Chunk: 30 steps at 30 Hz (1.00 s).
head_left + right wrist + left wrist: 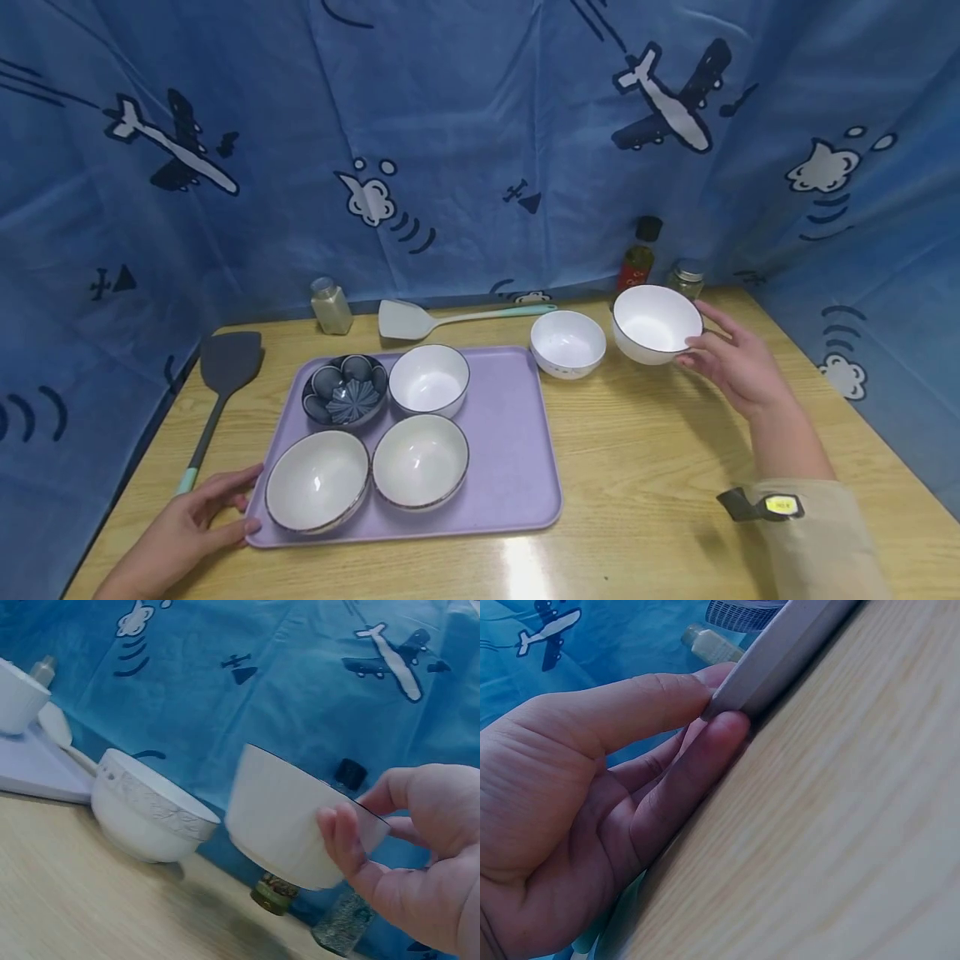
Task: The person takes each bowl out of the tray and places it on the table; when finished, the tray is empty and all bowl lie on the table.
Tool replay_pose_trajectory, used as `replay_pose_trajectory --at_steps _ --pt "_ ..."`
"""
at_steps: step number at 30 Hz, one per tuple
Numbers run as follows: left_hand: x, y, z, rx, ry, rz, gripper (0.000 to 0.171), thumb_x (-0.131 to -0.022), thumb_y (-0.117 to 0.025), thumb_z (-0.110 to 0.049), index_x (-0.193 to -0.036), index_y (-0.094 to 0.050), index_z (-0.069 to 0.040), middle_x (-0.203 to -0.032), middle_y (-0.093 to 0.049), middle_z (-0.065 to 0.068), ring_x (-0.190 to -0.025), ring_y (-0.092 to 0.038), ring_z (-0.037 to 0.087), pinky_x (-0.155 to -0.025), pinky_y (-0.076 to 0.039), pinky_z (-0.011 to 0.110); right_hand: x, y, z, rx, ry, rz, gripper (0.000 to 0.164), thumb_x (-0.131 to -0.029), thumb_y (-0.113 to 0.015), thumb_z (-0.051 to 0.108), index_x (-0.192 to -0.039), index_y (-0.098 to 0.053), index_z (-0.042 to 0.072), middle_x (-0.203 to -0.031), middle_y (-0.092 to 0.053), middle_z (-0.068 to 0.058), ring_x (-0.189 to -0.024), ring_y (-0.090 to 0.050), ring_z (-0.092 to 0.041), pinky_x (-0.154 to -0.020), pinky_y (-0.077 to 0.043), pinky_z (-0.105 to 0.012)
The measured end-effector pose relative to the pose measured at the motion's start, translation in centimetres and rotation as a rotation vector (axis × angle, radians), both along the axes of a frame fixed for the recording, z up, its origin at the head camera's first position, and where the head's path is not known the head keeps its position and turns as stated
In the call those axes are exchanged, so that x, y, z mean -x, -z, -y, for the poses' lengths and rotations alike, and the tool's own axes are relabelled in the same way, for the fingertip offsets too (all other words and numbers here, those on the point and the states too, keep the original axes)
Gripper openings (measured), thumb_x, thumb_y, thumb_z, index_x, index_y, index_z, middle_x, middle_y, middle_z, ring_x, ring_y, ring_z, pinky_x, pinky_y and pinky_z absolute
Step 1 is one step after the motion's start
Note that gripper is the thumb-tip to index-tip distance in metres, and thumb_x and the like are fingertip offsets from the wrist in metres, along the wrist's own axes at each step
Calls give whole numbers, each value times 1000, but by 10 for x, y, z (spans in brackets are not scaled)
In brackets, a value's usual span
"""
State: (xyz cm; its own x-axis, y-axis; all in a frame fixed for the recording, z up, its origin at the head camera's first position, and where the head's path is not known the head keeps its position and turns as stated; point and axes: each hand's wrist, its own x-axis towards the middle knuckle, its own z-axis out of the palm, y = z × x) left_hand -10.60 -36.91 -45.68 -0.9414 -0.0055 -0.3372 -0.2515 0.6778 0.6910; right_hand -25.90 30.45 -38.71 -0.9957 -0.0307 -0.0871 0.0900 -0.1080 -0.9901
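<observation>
My right hand [738, 367] pinches the rim of a white bowl with a dark edge [651, 354], holding it above the table. In the right wrist view the bowl [277, 817] hangs slightly tilted, clear of the wood. My left hand [183, 525] pinches the near left corner of the lilac tray [510, 450], with thumb and finger at its edge [761, 675]. On the tray stand a dark blue patterned bowl [326, 383], a white bowl [427, 379] and two cream bowls with dark rims [318, 479]. A smaller white bowl [567, 346] sits just right of the tray.
A grey spatula [230, 362] lies at the left. Behind the tray lie a white turner with a mint handle [405, 320] and a shaker jar [331, 307]. A dark-capped bottle [637, 258] and another jar [686, 277] stand at the back right, before a blue curtain [450, 167].
</observation>
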Motion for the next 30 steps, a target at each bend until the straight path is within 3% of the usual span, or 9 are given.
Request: replay_pose_trajectory --at_steps 8,14,18,21,23,25,30 --pt "0 0 0 1 5 -21 87 -82 -75 -56 -152 -41 -17 -151 -46 10 -108 -52 -1 -86 -43 5 7 10 11 67 107 64 75 -98 -59 3 -161 -20 16 -156 -4 -29 -79 -67 -7 -75 -58 -18" --pt "-2 0 1 -20 8 -48 83 -83 -76 -50 -151 -43 -15 -151 -46 11 -106 -53 -3 -86 -43 5 11 20 16 108 145 105 75 -98 -57 2 -161 -19 18 -161 1 -21 -79 -68 -7 -74 -57 -17" --pt "-2 1 1 -36 10 -51 81 -85 -75 -48 -151 -43 -15 -151 -46 11 -107 -53 -4 -86 -44 6 12 28 18 106 151 129 76 -99 -53 1 -162 -13 18 -161 -3 -23 -78 -69 -6 -73 -56 -17" --pt "-2 1 1 -46 11 -58 79 -86 -75 -45 -151 -43 -15 -151 -46 11 -107 -53 -4 -86 -44 7 13 32 20 106 148 140 78 -99 -53 0 -162 -10 17 -144 -33 -30 -77 -70 -7 -73 -57 -18" --pt "-2 1 0 -42 9 -60 79 -86 -76 -46 -151 -43 -15 -150 -47 10 -107 -53 -4 -86 -43 6 14 34 20 110 147 145 80 -99 -55 1 -162 -9 18 -131 -42 -21 -77 -70 -7 -73 -57 -18" --pt "-3 1 1 -35 5 -59 81 -85 -76 -48 -151 -44 -15 -150 -47 9 -107 -52 -5 -86 -42 5 15 35 20 122 149 147 80 -98 -56 1 -162 -11 18 -119 -44 -12 -77 -70 -8 -72 -57 -19" --pt "-3 3 2 -26 4 -53 82 -84 -76 -49 -151 -43 -16 -150 -47 9 -108 -50 -5 -86 -41 4 17 40 21 112 138 150 77 -99 -54 2 -162 -13 18 -127 -38 -12 -79 -70 -8 -75 -58 -19"
